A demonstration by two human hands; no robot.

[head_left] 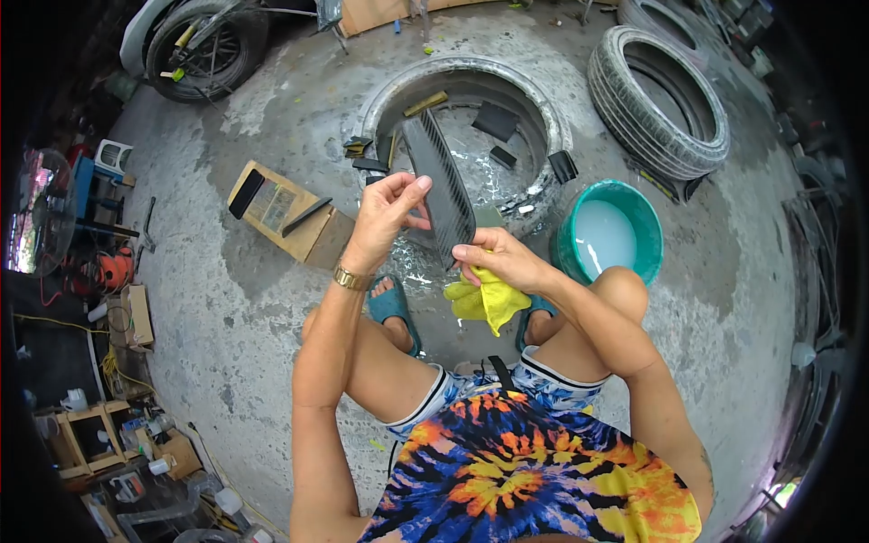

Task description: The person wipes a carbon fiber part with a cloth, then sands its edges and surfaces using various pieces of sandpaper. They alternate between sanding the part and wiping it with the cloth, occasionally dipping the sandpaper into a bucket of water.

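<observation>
My left hand (385,222) grips a long black ribbed strip of rubber (439,181) from its left side, holding it up in front of me. My right hand (498,258) presses a yellow cloth (484,299) against the strip's lower end. Both hands meet over my knees as I squat on the concrete floor.
A tyre (385,100) lying flat ahead holds water and several black rubber pieces. A teal bucket (647,262) of milky liquid stands at my right. A cardboard box (272,204) lies to the left, another tyre (615,95) at the back right, a wheel (195,45) at the back left.
</observation>
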